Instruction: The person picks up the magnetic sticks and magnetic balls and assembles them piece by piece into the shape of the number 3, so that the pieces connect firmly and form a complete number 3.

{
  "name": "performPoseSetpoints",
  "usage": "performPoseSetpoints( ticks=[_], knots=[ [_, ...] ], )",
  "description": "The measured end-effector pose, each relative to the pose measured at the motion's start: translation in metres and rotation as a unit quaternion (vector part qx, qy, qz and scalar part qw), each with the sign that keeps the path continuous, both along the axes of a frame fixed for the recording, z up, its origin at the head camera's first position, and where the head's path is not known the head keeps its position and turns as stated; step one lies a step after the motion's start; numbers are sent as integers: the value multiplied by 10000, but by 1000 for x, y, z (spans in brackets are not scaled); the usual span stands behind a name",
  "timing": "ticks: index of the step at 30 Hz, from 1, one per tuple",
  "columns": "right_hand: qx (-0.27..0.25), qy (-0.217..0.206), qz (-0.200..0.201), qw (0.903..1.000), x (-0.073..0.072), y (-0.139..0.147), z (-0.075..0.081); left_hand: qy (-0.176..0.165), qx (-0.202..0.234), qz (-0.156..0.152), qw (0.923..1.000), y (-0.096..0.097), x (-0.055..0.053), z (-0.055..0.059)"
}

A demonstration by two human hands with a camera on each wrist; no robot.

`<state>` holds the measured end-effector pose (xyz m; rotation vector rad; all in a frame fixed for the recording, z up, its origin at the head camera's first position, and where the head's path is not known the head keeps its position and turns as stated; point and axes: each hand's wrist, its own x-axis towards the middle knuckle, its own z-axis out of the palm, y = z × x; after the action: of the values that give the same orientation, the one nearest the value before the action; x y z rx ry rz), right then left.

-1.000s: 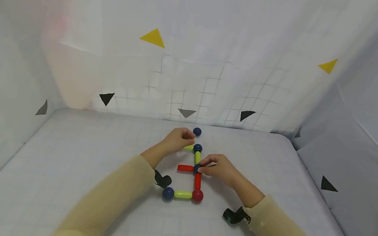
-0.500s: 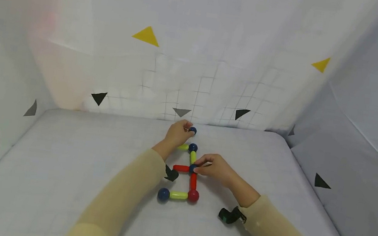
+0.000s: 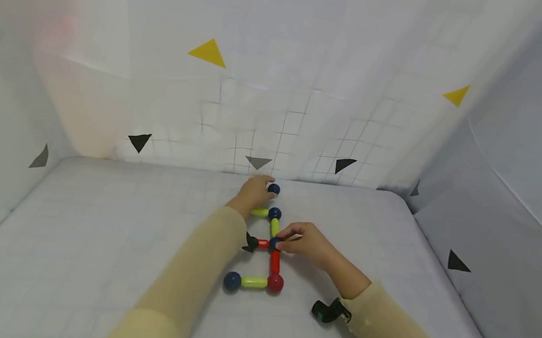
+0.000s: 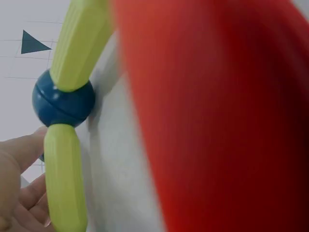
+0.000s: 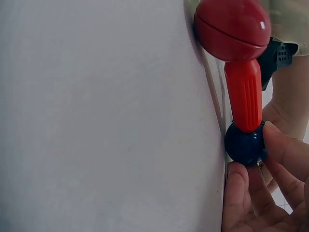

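Note:
Magnetic balls and rods lie joined on the table. My right hand (image 3: 310, 244) pinches the middle blue ball (image 3: 274, 243) between thumb and fingers; the right wrist view shows the red rod (image 5: 244, 96) and red ball (image 5: 234, 29) attached to it. A second red rod (image 3: 263, 244) points left, partly hidden by the left wrist camera. Beyond, a yellow-green rod (image 3: 274, 227) leads to another blue ball (image 3: 274, 213), with a yellow-green rod (image 3: 260, 212) off its left side. My left hand (image 3: 253, 191) has its finger and thumb about the separate far blue ball (image 3: 273, 189).
Nearest me, a yellow-green rod (image 3: 254, 282) joins the red ball to a blue ball (image 3: 232, 281). The white table (image 3: 120, 218) ends at a white back wall (image 3: 368, 107) marked with triangles. Side walls rise left and right.
My left hand has moved forward from beside the far yellow-green rod and now has its finger and thumb around the separate blue ball. My right hand keeps its pinch on the middle ball.

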<state>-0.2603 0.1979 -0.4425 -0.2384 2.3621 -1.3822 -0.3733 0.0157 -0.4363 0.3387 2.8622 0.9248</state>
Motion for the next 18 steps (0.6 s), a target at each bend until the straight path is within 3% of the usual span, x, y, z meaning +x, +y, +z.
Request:
performPoseSetpoints(
  ticks=[3, 11, 18],
  knots=[
    [21, 22, -21, 10000, 0, 2, -1, -21, 12, -4, 10000, 6, -1, -1],
    [-10, 56, -9, 10000, -5, 3, -6, -80, -15, 409, 9991, 11, 1, -1],
    [34, 45, 27, 10000, -6, 2, -9, -56, 112, 433, 9990, 9, 6, 0]
  ],
)
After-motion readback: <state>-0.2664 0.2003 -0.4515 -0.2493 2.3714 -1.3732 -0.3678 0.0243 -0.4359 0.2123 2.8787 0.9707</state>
